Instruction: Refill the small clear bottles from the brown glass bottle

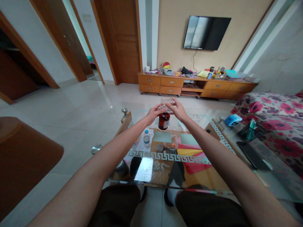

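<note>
Both arms reach out over a glass coffee table [220, 132]. My left hand [154, 112] and my right hand [178, 109] meet around a clear plastic cap or small cup [166, 103] on top of a brown bottle [164, 121] with a white label. The bottle hangs upright above the table's far middle. Whether the clear piece is attached to the bottle or lifted off it, I cannot tell. A small clear bottle with a blue cap [146, 137] stands on the table below my left forearm.
Coloured paper sheets [189, 151], a small jar [159, 147] and a plastic-wrapped item lie on the table. A blue device [233, 119] and a black pen holder [249, 130] sit at the right. A floral sofa [272, 110] is right, a TV cabinet [196, 85] ahead.
</note>
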The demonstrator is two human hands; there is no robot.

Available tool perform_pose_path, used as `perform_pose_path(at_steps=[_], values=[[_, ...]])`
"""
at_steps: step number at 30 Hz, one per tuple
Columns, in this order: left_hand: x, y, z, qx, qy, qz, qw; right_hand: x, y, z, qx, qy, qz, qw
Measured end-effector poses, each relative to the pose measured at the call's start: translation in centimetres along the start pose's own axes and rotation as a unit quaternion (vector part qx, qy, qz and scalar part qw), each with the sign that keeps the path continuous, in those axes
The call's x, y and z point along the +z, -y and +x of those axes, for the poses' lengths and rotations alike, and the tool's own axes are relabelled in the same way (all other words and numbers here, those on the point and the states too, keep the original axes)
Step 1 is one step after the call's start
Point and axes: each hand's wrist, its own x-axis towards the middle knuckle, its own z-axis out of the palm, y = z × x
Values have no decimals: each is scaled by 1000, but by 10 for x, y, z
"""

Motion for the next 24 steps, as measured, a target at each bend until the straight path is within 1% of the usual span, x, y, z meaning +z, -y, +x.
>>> perform_pose_path(at_steps=[3,7,13,19,24], values=[[2,-2,-1,-4,13,18,1000,0,0,0,3,-4,-14,1000],[2,-3,-2,4,29,13,999,0,0,-3,-12,3,-27,1000],[0,0,-1,-6,19,4,1000,-3,0,-7,-37,18,-25,999],[-2,2,0,-1,19,13,1000,0,-2,-12,-47,11,22,999],[-2,2,-1,-6,17,17,1000,0,1,-13,-46,14,18,999]])
